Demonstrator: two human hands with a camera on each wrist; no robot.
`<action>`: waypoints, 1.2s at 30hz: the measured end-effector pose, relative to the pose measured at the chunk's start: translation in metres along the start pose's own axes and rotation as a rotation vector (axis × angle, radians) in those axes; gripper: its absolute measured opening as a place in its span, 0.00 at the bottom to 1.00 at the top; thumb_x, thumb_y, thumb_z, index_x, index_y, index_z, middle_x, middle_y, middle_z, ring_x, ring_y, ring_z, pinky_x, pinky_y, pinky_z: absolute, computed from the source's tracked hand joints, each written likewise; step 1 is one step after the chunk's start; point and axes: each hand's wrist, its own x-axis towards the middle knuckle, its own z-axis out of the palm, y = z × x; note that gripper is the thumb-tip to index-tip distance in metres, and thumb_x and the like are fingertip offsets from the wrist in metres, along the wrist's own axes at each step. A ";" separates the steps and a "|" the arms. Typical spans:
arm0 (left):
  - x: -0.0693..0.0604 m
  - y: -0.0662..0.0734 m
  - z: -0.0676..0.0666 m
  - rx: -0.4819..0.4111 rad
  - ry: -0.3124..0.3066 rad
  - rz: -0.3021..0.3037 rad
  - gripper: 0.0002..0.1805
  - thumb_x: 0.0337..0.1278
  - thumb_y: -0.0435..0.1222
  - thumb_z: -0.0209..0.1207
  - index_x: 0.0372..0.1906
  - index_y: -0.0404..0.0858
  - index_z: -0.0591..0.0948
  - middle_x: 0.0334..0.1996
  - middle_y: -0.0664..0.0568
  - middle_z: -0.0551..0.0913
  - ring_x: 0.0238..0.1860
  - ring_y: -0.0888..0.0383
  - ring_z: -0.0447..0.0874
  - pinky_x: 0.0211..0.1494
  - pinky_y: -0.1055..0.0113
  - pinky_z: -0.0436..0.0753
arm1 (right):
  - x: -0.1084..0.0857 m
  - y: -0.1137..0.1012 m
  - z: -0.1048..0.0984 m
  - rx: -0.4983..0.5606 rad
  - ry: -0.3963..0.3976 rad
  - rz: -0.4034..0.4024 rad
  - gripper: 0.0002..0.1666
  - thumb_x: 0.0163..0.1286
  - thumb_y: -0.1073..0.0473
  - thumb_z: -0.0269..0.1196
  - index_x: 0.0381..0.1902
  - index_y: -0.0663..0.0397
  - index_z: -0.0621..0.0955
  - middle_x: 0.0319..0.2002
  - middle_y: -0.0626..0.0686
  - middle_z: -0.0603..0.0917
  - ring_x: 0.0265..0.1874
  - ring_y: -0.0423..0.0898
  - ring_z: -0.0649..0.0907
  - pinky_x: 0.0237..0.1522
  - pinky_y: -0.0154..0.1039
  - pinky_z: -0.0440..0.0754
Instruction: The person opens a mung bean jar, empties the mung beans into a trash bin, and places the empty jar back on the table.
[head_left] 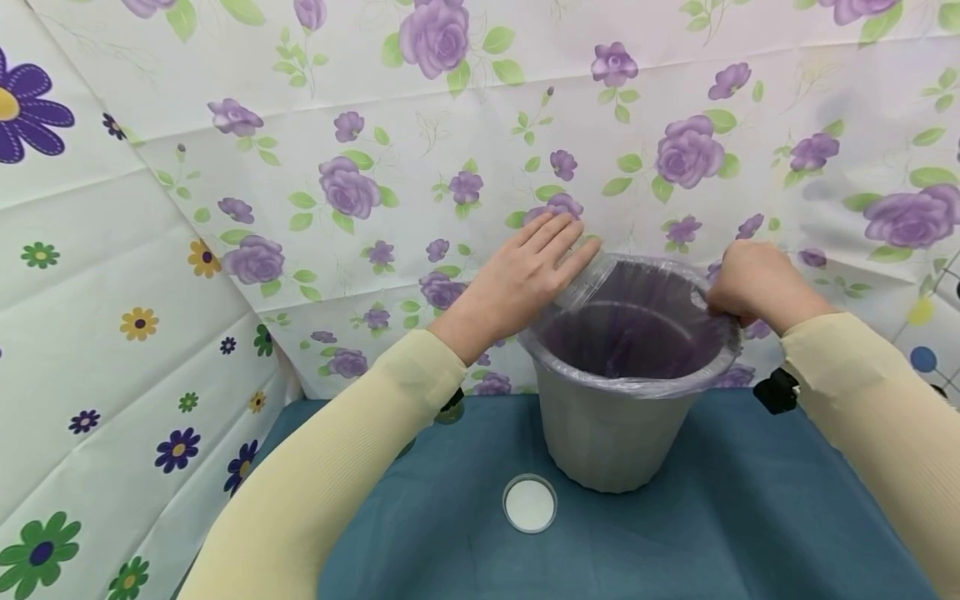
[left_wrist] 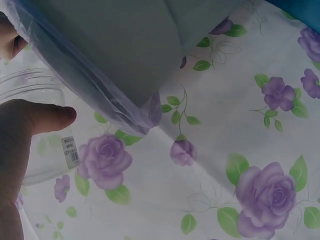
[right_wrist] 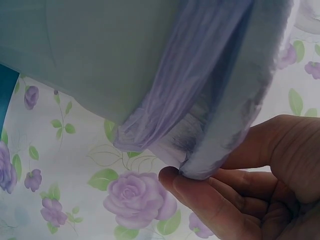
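My left hand [head_left: 521, 271] grips a clear jar [head_left: 587, 285], tilted at the left rim of a grey bin [head_left: 611, 437]. A small barcode label [left_wrist: 70, 152] shows on the jar's wall in the left wrist view. The bin stands upright, lined with a translucent purple bin bag [head_left: 637, 386] folded over its rim. At the bin's right side, my right hand [head_left: 765, 283] pinches the bag's edge between thumb and fingers. In the right wrist view, the pinched bag [right_wrist: 200, 167] stands away from the bin's wall. The inside of the bin is hard to make out.
A round white disc with a clear rim [head_left: 529, 503] lies on the blue tablecloth [head_left: 615, 550] before the bin. Partly hidden by the left forearm is a small round item [head_left: 450, 412]. Flowered sheeting [head_left: 420, 125] hangs close behind the bin.
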 end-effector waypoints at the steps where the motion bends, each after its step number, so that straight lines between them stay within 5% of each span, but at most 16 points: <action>1: -0.001 0.000 0.000 -0.009 0.001 -0.007 0.29 0.61 0.30 0.54 0.67 0.39 0.65 0.65 0.42 0.70 0.68 0.47 0.63 0.74 0.56 0.57 | 0.000 0.000 0.000 0.004 -0.001 -0.001 0.10 0.44 0.61 0.63 0.18 0.63 0.76 0.15 0.57 0.78 0.12 0.48 0.77 0.16 0.40 0.75; 7: -0.007 -0.003 -0.001 -0.075 -0.015 -0.065 0.28 0.61 0.33 0.52 0.68 0.39 0.64 0.65 0.42 0.69 0.68 0.47 0.63 0.74 0.58 0.58 | -0.001 0.000 0.001 0.022 -0.010 0.002 0.09 0.45 0.62 0.62 0.19 0.64 0.76 0.14 0.56 0.78 0.10 0.47 0.78 0.16 0.40 0.75; 14: -0.019 -0.008 0.000 -0.182 -0.035 -0.137 0.47 0.43 0.50 0.67 0.68 0.34 0.63 0.63 0.42 0.71 0.66 0.48 0.67 0.72 0.59 0.64 | 0.000 -0.002 0.000 0.028 -0.012 0.004 0.10 0.46 0.61 0.62 0.20 0.65 0.76 0.15 0.57 0.79 0.11 0.47 0.79 0.15 0.40 0.76; 20: -0.036 -0.010 0.002 -0.257 0.031 -0.229 0.48 0.42 0.54 0.66 0.66 0.33 0.64 0.61 0.43 0.72 0.63 0.49 0.69 0.71 0.59 0.65 | -0.001 -0.003 0.000 0.017 -0.009 -0.002 0.08 0.45 0.62 0.61 0.19 0.64 0.76 0.13 0.56 0.78 0.10 0.47 0.78 0.16 0.40 0.75; 27: -0.055 -0.009 -0.001 -0.381 0.179 -0.418 0.49 0.39 0.56 0.68 0.65 0.35 0.64 0.58 0.45 0.74 0.61 0.50 0.71 0.66 0.61 0.71 | -0.003 -0.001 0.000 0.008 -0.016 -0.011 0.09 0.46 0.61 0.61 0.18 0.63 0.75 0.11 0.54 0.78 0.10 0.47 0.78 0.16 0.39 0.74; 36: -0.087 -0.004 0.006 -0.530 0.315 -0.734 0.51 0.36 0.58 0.68 0.67 0.39 0.64 0.58 0.47 0.74 0.58 0.52 0.72 0.56 0.57 0.78 | -0.001 -0.001 -0.001 -0.026 -0.030 -0.025 0.09 0.47 0.60 0.60 0.15 0.60 0.76 0.09 0.52 0.77 0.10 0.46 0.77 0.18 0.39 0.73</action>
